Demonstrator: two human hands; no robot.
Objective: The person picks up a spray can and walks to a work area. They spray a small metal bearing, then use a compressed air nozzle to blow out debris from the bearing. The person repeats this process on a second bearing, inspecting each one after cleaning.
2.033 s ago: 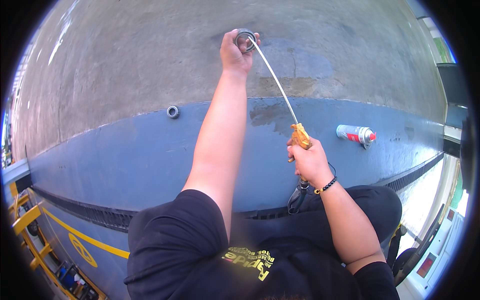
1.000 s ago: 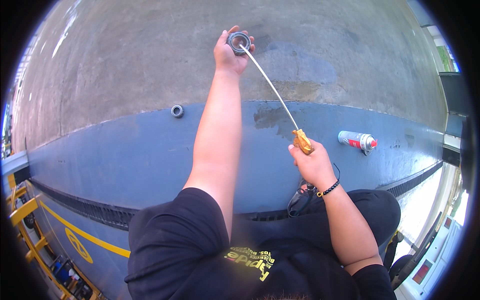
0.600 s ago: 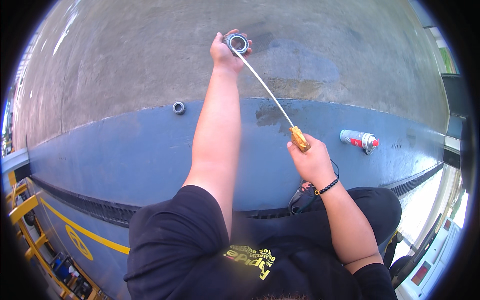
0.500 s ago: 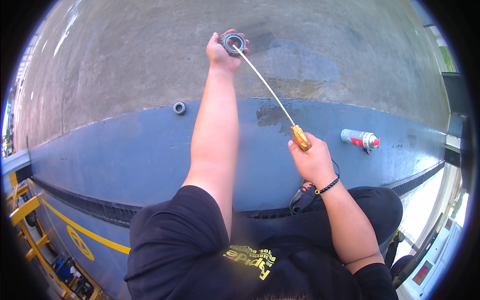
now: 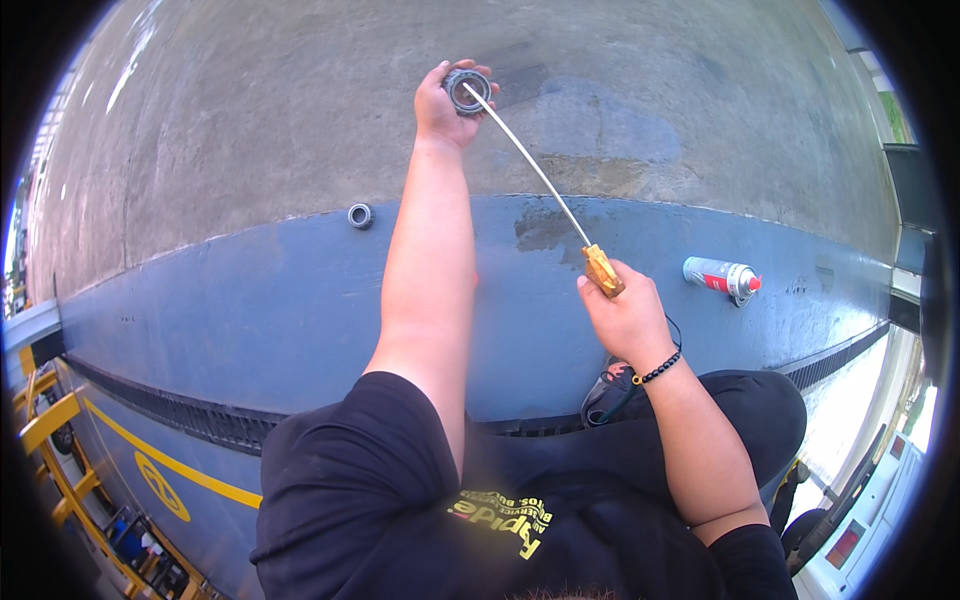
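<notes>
Far out in front, my left hand [image 5: 447,112] is closed around a grey ring-shaped bearing [image 5: 455,100], fingers curled about its rim and its open side facing up. My right hand [image 5: 628,318] grips the gold-coloured body of what looks like an air blow gun [image 5: 601,268]. Its long thin straight nozzle [image 5: 535,165] slants up and left, and the tip lies over the bearing's hole; whether it touches the inside I cannot tell. A thin dark line loops beside my right wrist. On the blue floor, left of my left forearm, a smaller bearing [image 5: 360,216] stands alone.
A spray can [image 5: 720,277] with a red nozzle lies on its side to the right on the blue floor [image 5: 250,300]. Bare grey concrete [image 5: 250,120] stretches beyond. A black drain grate [image 5: 170,400] runs near me, and yellow metal framing [image 5: 50,420] stands at lower left.
The bearing and my left hand have shifted very slightly, and the blow gun's body has tipped a little upward in my right hand. Both holds are unchanged.
</notes>
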